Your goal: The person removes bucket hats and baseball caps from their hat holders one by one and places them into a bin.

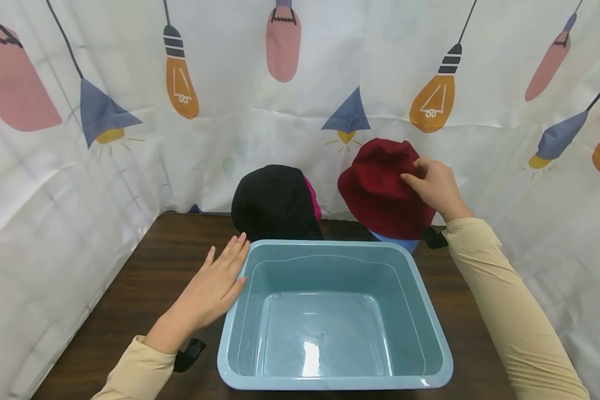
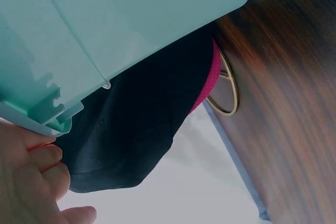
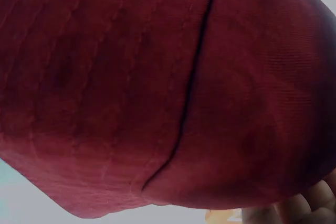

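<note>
My right hand (image 1: 437, 186) pinches the crown of a dark red bucket hat (image 1: 380, 189) behind the basin's far right corner. That hat's stitched brim (image 3: 94, 82) fills most of the right wrist view, with a few fingertips (image 3: 296, 208) low in the corner. My left hand (image 1: 212, 289) lies with straight fingers along the left rim of a light blue plastic basin (image 1: 330, 383). A black hat (image 1: 272, 200) sits behind the basin, just beyond the left fingertips. Something pink (image 1: 312, 200) shows at its right edge, dotted in the left wrist view.
A light blue piece (image 1: 402, 243) peeks out beneath the red hat. In the left wrist view, a gold-coloured loop (image 2: 232, 87) stands beside the pink edge. The basin rests on a dark wooden table (image 1: 145, 289). A white curtain (image 1: 220, 139) printed with lamps hangs behind and at both sides.
</note>
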{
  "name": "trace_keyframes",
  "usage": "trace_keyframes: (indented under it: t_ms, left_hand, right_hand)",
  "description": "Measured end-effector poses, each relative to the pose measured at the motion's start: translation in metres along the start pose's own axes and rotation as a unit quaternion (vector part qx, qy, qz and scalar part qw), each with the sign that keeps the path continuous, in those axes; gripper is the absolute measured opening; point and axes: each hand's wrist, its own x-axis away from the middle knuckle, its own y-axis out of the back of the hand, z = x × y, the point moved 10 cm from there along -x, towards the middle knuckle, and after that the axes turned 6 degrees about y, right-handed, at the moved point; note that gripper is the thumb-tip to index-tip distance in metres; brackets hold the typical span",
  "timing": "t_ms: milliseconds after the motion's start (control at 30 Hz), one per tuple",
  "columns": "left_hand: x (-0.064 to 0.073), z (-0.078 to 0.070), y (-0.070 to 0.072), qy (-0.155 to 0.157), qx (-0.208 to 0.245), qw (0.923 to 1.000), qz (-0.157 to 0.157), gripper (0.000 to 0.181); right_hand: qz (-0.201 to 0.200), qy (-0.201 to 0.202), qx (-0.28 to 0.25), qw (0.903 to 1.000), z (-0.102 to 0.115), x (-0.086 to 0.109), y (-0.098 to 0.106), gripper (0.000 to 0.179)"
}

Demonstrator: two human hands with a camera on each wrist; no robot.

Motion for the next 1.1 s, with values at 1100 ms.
trace_keyframes:
  t_ms: [1100]
  left_hand:
    - [0.002, 0.001, -0.001, 0.006, 0.007, 1.0, 0.003, 0.062]
  right_hand:
    - [-0.212, 0.064, -0.01, 0.975, 0.02, 0.021, 0.045, 0.037]
